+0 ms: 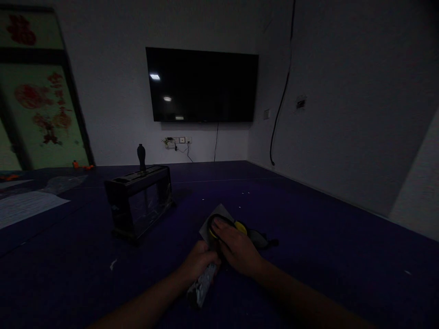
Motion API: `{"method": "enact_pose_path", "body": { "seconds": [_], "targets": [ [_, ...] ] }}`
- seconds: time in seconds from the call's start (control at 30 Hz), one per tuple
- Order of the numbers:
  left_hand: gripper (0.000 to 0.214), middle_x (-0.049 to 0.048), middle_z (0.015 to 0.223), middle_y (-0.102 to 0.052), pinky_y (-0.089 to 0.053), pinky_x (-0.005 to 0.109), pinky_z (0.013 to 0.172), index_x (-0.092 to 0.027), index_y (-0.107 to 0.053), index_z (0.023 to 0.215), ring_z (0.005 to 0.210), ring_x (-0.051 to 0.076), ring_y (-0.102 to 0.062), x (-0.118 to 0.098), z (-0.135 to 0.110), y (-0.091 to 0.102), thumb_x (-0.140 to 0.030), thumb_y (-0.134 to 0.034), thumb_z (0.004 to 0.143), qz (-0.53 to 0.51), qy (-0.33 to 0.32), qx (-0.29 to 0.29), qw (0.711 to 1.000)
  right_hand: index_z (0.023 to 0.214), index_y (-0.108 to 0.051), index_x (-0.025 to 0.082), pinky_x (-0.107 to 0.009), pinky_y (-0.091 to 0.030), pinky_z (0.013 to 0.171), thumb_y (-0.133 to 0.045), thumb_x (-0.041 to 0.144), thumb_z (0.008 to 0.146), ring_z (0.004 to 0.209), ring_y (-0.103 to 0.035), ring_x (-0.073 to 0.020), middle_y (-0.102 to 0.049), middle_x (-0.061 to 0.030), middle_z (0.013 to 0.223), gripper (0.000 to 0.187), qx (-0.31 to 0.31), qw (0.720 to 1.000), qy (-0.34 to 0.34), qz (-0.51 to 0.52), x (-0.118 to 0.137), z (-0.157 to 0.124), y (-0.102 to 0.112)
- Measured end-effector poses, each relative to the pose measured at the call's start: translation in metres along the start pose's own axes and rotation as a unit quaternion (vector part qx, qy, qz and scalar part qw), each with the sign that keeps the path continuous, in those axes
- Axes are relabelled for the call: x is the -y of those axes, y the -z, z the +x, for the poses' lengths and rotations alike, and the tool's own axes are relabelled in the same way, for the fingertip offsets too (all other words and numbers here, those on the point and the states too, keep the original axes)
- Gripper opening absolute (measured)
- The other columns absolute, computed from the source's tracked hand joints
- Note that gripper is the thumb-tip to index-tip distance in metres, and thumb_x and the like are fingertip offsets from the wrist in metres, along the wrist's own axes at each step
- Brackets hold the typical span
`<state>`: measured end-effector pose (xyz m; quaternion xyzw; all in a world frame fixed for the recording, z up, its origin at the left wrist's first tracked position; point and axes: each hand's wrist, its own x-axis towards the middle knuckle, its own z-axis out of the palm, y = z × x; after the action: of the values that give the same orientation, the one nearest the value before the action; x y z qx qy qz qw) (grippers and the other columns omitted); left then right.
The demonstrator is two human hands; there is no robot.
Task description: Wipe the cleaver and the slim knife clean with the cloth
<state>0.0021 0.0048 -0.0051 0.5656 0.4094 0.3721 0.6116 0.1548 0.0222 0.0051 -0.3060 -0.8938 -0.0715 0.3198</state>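
Observation:
My left hand (pixel 200 260) is wrapped around the pale, scuffed handle (pixel 203 287) of a scraper-like tool low in the middle of the view. Beyond the hand, a flat light-grey blade (pixel 224 211) points forward. My right hand (pixel 238 246) lies over a rounded black-and-yellow piece (pixel 211 228) on the blade, its fingers stretched forward and close together. How that piece is fixed is hidden by the fingers. Just past the right hand, a dark thing (pixel 259 238) with a yellow part rests on the purple floor; its kind is hard to make out.
A black open-sided frame (pixel 120 201) with a dark vase-shaped top stands left of my hands. Plastic film (pixel 65 183) and white sheets (pixel 30 205) lie farther left. Small white scraps dot the floor. A television (pixel 202 87) hangs ahead; a cable (pixel 283 98) runs down the right wall.

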Motion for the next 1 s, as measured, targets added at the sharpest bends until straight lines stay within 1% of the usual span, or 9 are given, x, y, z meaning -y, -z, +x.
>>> {"method": "enact_pose_path", "body": {
  "seconds": [0.17, 0.27, 0.4, 0.63, 0.8, 1.0],
  "targets": [
    [0.009, -0.0014, 0.037, -0.047, -0.028, 0.019, 0.029, -0.013, -0.05, 0.046, 0.028, 0.009, -0.039, 0.0016, 0.0004, 0.0002, -0.022, -0.048, 0.049, 0.01, 0.001, -0.002, 1.0, 0.129, -0.039, 0.013, -0.04, -0.034, 0.1, -0.037, 0.009, 0.079, 0.123, -0.036, -0.0199, -0.042, -0.0128, 0.132, 0.05, -0.011, 1.0, -0.014, 0.004, -0.0017, -0.0008, -0.0029],
    [0.008, -0.0029, 0.038, -0.047, -0.027, 0.019, 0.03, -0.014, -0.051, 0.049, 0.029, 0.008, -0.039, 0.0025, 0.0007, 0.0007, -0.021, -0.048, 0.05, 0.015, -0.002, 0.005, 1.0, 0.131, -0.036, 0.015, -0.04, -0.034, 0.101, -0.037, 0.009, 0.08, 0.124, -0.034, -0.0199, -0.04, -0.0117, 0.134, 0.052, -0.017, 0.999, -0.036, 0.004, -0.0031, -0.0006, -0.0047],
    [0.007, -0.0029, 0.038, -0.046, -0.027, 0.019, 0.031, -0.014, -0.049, 0.048, 0.029, 0.008, -0.039, 0.0033, 0.0016, 0.0012, -0.021, -0.048, 0.049, 0.019, 0.002, 0.008, 1.0, 0.132, -0.035, 0.016, -0.042, -0.034, 0.1, -0.038, 0.01, 0.08, 0.124, -0.034, -0.0207, -0.038, -0.0106, 0.135, 0.052, -0.022, 0.998, -0.064, -0.001, -0.0032, -0.0006, -0.0048],
    [0.006, -0.0027, 0.038, -0.047, -0.027, 0.019, 0.033, -0.014, -0.05, 0.05, 0.031, 0.008, -0.04, 0.0017, -0.0002, 0.0006, -0.02, -0.048, 0.049, 0.003, 0.0, -0.002, 1.0, 0.128, -0.041, 0.011, -0.04, -0.035, 0.099, -0.037, 0.013, 0.082, 0.122, -0.037, -0.0209, -0.043, -0.0138, 0.132, 0.046, -0.017, 0.996, -0.082, -0.022, -0.0027, 0.0001, -0.0041],
    [0.006, -0.0029, 0.038, -0.046, -0.027, 0.019, 0.033, -0.014, -0.049, 0.049, 0.031, 0.008, -0.038, -0.0022, -0.0029, -0.0011, -0.021, -0.048, 0.049, 0.005, 0.013, -0.003, 1.0, 0.129, -0.04, 0.011, -0.04, -0.035, 0.099, -0.037, 0.011, 0.08, 0.122, -0.038, -0.0202, -0.044, -0.0135, 0.131, 0.048, -0.014, 0.997, -0.078, -0.024, -0.0012, 0.0006, -0.002],
    [0.008, -0.0028, 0.037, -0.047, -0.027, 0.019, 0.032, -0.014, -0.051, 0.05, 0.03, 0.009, -0.039, -0.0036, -0.0027, -0.0027, -0.021, -0.047, 0.046, -0.001, 0.006, -0.006, 1.0, 0.128, -0.042, 0.011, -0.039, -0.035, 0.099, -0.037, 0.01, 0.079, 0.123, -0.037, -0.0197, -0.045, -0.0132, 0.13, 0.048, -0.008, 0.997, -0.077, -0.022, -0.0006, 0.0005, -0.0009]
  ]
}}
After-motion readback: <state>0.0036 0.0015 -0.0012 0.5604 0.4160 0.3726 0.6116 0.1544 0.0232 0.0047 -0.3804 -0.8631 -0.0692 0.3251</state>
